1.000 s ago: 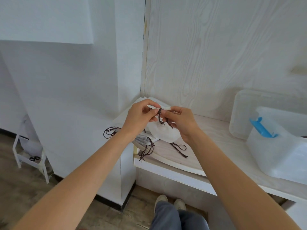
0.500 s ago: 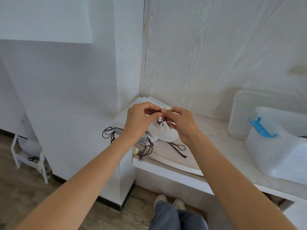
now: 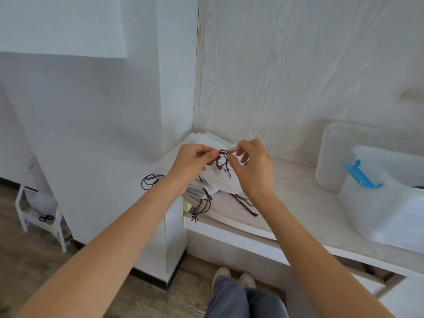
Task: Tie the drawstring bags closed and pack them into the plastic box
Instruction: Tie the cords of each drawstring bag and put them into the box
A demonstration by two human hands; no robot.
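Note:
I hold a white drawstring bag (image 3: 221, 183) just above the counter's left end. My left hand (image 3: 192, 160) pinches its dark brown drawstring (image 3: 223, 160) at the bag's mouth. My right hand (image 3: 252, 167) pinches the gathered top of the same bag between thumb and forefinger, the other fingers spread. Beneath the bag lies a pile of flat white drawstring bags (image 3: 202, 193) with dark cords hanging over the counter edge. The clear plastic box (image 3: 376, 207) with a blue latch (image 3: 359, 174) stands at the right of the counter.
The pale wood-grain counter (image 3: 298, 203) runs to the right along a wood-grain wall. The box's clear lid (image 3: 330, 152) leans against that wall behind the box. A small white rack (image 3: 40, 214) stands on the floor at left. My feet are below the counter edge.
Both hands have risen slightly with the bag. My right hand has shifted from the cord to the bag's gathered top and opened its other fingers; the left hand still pinches the cord.

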